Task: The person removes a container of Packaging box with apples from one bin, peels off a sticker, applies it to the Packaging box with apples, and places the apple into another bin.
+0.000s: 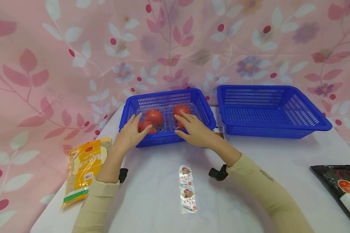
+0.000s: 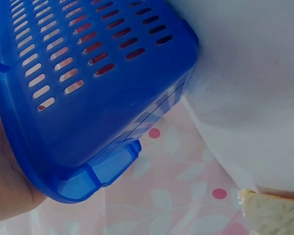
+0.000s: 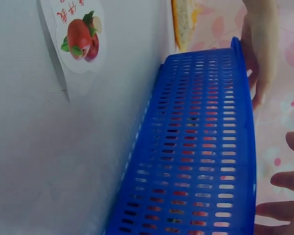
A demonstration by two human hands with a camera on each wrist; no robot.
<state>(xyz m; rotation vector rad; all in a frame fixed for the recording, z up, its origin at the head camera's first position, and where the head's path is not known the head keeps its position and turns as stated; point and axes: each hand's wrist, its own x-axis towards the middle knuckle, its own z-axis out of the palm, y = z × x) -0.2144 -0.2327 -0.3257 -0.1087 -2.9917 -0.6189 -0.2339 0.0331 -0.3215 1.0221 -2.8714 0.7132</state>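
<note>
Red tomatoes (image 1: 154, 117) lie in clear plastic boxes (image 1: 167, 120) inside a blue basket (image 1: 167, 141). Over the basket's left front part, my left hand (image 1: 131, 132) reaches in with thumb and fingers spread beside the tomatoes. The right hand (image 1: 199, 131) extends over the front right rim, its fingers apart above the other box. In the right wrist view its spread fingers (image 3: 288, 181) are beside the basket's rim. Neither hand grips anything. Whether the fingertips touch the boxes cannot be made out.
Another blue basket (image 1: 275, 132) stands on the right. A yellow food bag (image 1: 87, 166) lies at the left and a black bag (image 1: 338, 184) at the right edge. A strip of fruit stickers (image 1: 188, 191) lies in front. Partly hidden behind the right forearm is a brownish item (image 1: 219, 130).
</note>
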